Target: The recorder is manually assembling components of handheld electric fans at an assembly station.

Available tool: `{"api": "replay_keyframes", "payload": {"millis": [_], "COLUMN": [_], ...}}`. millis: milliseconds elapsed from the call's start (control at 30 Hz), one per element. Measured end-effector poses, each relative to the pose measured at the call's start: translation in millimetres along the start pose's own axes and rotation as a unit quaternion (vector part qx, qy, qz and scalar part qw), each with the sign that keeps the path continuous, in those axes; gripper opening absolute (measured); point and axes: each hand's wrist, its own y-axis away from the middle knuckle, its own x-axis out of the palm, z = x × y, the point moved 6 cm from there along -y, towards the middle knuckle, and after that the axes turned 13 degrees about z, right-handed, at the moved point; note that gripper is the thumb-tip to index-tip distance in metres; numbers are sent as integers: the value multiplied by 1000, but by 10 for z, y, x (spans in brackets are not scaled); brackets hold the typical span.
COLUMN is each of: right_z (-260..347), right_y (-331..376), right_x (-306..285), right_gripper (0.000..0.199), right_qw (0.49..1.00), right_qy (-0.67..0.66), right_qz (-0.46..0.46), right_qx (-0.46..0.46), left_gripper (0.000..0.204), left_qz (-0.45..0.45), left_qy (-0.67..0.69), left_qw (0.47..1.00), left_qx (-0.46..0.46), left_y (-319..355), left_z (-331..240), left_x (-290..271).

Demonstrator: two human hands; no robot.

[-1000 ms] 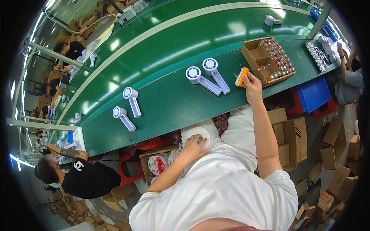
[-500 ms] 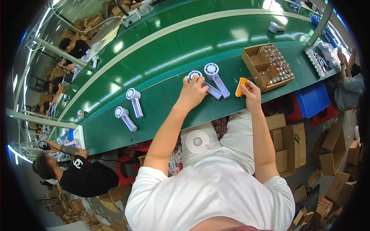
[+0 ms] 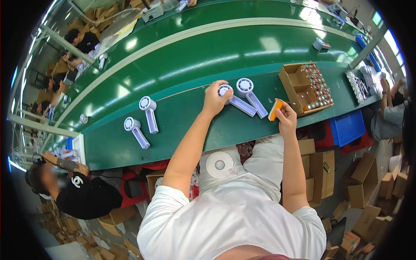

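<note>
My left hand [image 3: 214,99] is closed over the round head of a white-and-lilac handheld fan [image 3: 242,106], which lies on the green bench with its open handle slanting toward me. A second handheld fan [image 3: 245,86] lies right beside it, its handle close to the first one's. Off to the right, my right hand [image 3: 287,118] pinches an orange battery [image 3: 275,109] with a pale strip along one side, held above the bench near its front edge. Two more handheld fans, one [image 3: 148,104] and another [image 3: 131,125], lie apart on the left.
A cardboard box [image 3: 289,82] with several upright cylindrical cells stands beyond my right hand. A tape roll [image 3: 220,164] rests on my lap. Behind the bench runs a green conveyor [image 3: 190,63] carrying another fan [image 3: 320,44]. A blue bin [image 3: 348,129] is below right; a co-worker [image 3: 82,190] sits left.
My left hand has shifted slightly back off the fan's head, showing more of it. My right hand still holds the orange battery, now tilted more. The whole view has moved a little.
</note>
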Motion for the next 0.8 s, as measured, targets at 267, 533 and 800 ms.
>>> {"api": "replay_keyframes", "payload": {"millis": [267, 533, 800], "right_z": [204, 352, 353], "right_y": [110, -200, -289], "right_x": [335, 1090, 1513], "right_gripper": [49, 46, 41], "right_qw": [999, 965, 761], "right_qy": [47, 255, 626], "right_qz": [-7, 51, 168], "right_qx": [-21, 27, -24], "left_gripper": [26, 29, 24], "left_qz": [170, 161, 157], "left_qy": [392, 316, 260], "left_qw": [895, 934, 953], "left_qx": [-128, -48, 1], "left_y": [95, 24, 32], "left_z": [328, 189, 148], "left_x": [245, 142, 152]}}
